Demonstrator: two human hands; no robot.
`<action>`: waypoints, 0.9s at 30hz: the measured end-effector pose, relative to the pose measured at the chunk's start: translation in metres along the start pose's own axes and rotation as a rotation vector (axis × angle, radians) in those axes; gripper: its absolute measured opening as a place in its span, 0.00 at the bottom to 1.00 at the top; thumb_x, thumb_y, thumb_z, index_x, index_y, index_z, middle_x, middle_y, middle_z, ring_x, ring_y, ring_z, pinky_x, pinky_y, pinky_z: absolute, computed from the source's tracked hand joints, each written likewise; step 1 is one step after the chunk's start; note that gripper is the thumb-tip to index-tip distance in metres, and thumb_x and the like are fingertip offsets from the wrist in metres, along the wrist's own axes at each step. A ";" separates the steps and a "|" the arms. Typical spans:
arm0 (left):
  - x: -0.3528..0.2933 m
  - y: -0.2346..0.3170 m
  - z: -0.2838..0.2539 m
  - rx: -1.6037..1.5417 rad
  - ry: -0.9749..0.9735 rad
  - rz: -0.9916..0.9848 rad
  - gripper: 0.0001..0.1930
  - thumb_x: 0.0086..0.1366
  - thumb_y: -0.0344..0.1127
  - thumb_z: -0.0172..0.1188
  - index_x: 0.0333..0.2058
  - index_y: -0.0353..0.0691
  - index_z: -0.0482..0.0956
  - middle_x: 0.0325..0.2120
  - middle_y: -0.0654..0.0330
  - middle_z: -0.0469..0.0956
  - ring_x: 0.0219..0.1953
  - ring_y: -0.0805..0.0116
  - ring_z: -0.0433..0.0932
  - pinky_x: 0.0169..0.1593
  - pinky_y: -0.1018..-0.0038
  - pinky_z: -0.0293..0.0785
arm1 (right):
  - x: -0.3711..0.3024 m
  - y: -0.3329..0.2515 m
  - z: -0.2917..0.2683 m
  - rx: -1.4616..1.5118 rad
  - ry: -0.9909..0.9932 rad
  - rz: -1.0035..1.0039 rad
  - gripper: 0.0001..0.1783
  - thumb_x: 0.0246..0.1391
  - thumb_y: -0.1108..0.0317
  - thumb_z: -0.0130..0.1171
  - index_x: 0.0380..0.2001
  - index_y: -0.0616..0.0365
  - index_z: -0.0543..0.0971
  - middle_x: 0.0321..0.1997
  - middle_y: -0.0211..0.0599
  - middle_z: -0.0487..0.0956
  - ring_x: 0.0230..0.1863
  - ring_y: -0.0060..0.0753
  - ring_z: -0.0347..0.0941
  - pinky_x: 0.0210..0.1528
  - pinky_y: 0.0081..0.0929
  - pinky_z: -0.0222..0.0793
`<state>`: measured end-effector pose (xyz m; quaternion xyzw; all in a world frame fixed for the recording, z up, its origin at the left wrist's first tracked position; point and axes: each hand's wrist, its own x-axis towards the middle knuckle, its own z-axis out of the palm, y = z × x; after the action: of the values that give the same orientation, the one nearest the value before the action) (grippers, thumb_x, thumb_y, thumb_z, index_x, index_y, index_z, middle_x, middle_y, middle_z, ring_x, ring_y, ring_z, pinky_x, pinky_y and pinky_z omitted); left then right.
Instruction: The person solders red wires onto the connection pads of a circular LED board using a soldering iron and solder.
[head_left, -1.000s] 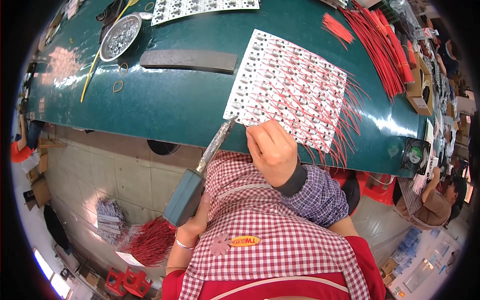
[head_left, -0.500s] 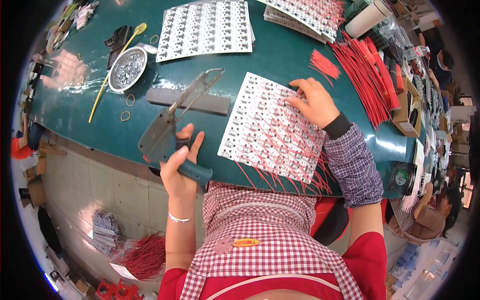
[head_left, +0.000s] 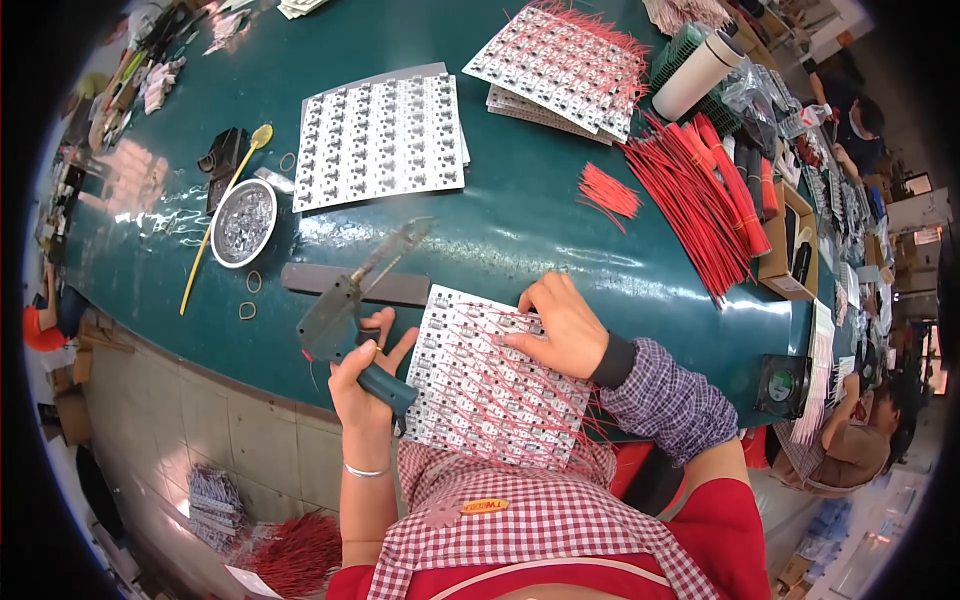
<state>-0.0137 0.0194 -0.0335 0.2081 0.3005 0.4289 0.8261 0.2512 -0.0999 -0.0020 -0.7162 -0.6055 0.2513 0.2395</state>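
Observation:
My left hand [head_left: 362,395] is wrapped round the dark green handle of a soldering gun [head_left: 332,322]. Its metal tip and feed tube point up and away, over a grey foam bar [head_left: 400,289]. A white circuit board panel [head_left: 455,385] lies before me at the table's near edge, its near side hanging over my checked apron. Thin red wires [head_left: 530,400] trail across the panel toward me. My right hand [head_left: 566,328] grips the panel at its far right part, fingers bent over the far edge and thumb on the top face. The fingertips are partly hidden.
Beyond lie bare panels [head_left: 380,140] and a stack of wired panels [head_left: 560,65]. Red wire bundles [head_left: 690,200], a short wire pile [head_left: 608,192], a white tumbler [head_left: 700,75] and a carton [head_left: 785,245] stand right. A bowl [head_left: 243,224] and yellow stick [head_left: 200,265] are left.
The panel has slid nearer to me and slightly left, my right hand moving with it. The view has tilted, so the table's things sit lower. The soldering gun stays in my left hand.

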 end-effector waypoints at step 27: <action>-0.086 -0.026 -0.034 0.094 -0.179 0.020 0.16 0.60 0.26 0.60 0.48 0.35 0.74 0.46 0.54 0.76 0.64 0.54 0.70 0.70 0.38 0.61 | -0.208 -0.102 0.154 2.217 0.265 0.640 0.15 0.67 0.70 0.58 0.53 0.65 0.75 0.61 0.45 0.76 0.64 0.38 0.71 0.72 0.35 0.64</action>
<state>-0.0610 -0.0638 -0.0467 0.2869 0.2431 0.4023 0.8347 0.0457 -0.2841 -0.0384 -0.2546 0.1851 0.6158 0.7222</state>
